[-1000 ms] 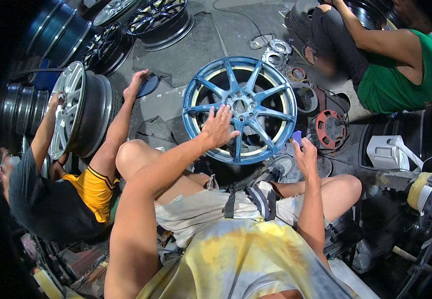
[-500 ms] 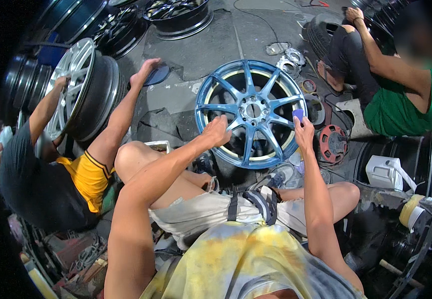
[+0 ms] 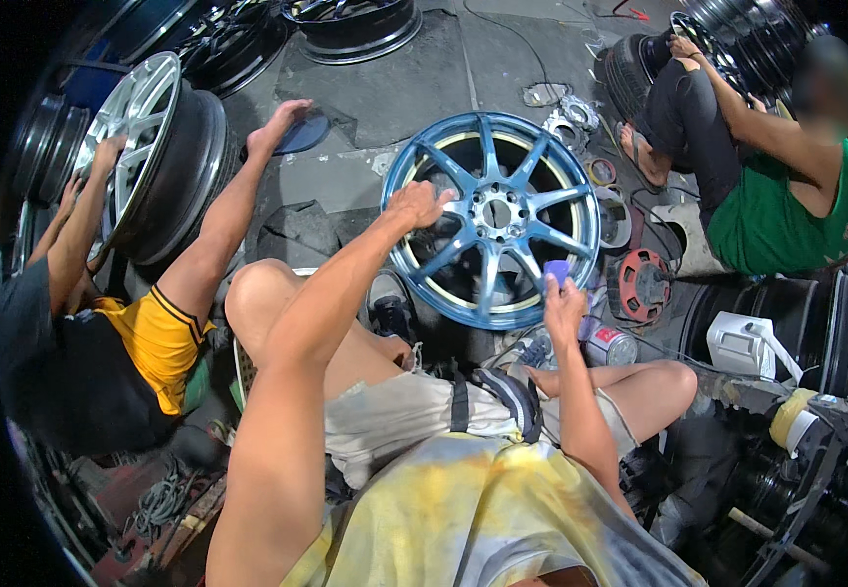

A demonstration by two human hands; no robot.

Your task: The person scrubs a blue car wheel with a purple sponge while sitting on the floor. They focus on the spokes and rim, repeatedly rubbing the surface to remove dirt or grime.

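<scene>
A blue wheel rim [image 3: 487, 315] with several spokes and a bare, silvery hub lies face up in front of my knees. My left hand [image 3: 417, 205] is closed over a spoke on the rim's left side, its thumb pointing toward the hub. Between the fingers of my right hand [image 3: 566, 311] is a small purple pad [image 3: 557, 269], held at the rim's near right edge. Whether the pad touches the metal is hard to tell.
A person in yellow shorts [image 3: 140, 347] handles a silver wheel [image 3: 155, 98] at left. Another in a green top [image 3: 786, 210] sits at right. Near the blue rim lie a red round part [image 3: 641, 284], a can [image 3: 612, 347] and a tape roll [image 3: 601, 171]. A cable [image 3: 517, 34] crosses the floor.
My left hand has moved farther away along the rim's left side. My right hand, with the purple pad, has come nearer and leftward round the rim's edge.
</scene>
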